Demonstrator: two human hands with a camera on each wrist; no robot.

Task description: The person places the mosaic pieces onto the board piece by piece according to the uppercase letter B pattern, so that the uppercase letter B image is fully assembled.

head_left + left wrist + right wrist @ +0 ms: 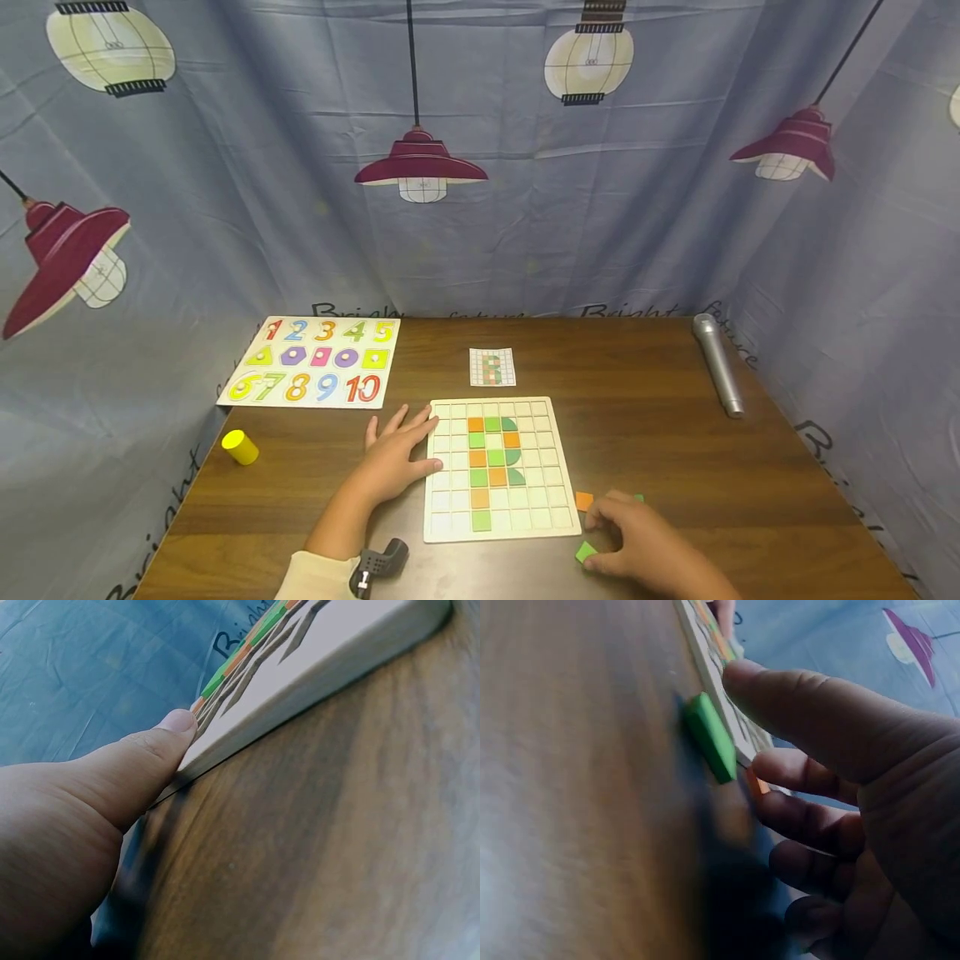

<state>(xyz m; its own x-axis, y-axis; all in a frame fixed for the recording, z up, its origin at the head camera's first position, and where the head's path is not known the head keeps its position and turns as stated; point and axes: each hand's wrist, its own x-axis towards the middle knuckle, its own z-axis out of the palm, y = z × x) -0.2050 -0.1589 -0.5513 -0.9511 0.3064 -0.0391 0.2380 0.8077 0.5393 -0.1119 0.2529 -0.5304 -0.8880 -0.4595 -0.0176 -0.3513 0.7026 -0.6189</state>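
Note:
A pale wooden grid board bears orange, light green and dark green tiles set in its squares. My left hand rests at its left edge, fingers spread and fingertips on the rim; the left wrist view shows the thumb against the board's side. Off the lower right corner, my right hand hovers low with loosely bent fingers and a gap between thumb and fingertips. Just by the thumb lies a light green square tile on the table. An orange tile sits beside the fingers, and another green piece is mostly hidden behind the hand.
Behind the board lies a small pattern card. A number and shape puzzle board is at the back left, with a yellow cylinder in front of it. A silver microphone-shaped object lies at the right. Curtains enclose the table.

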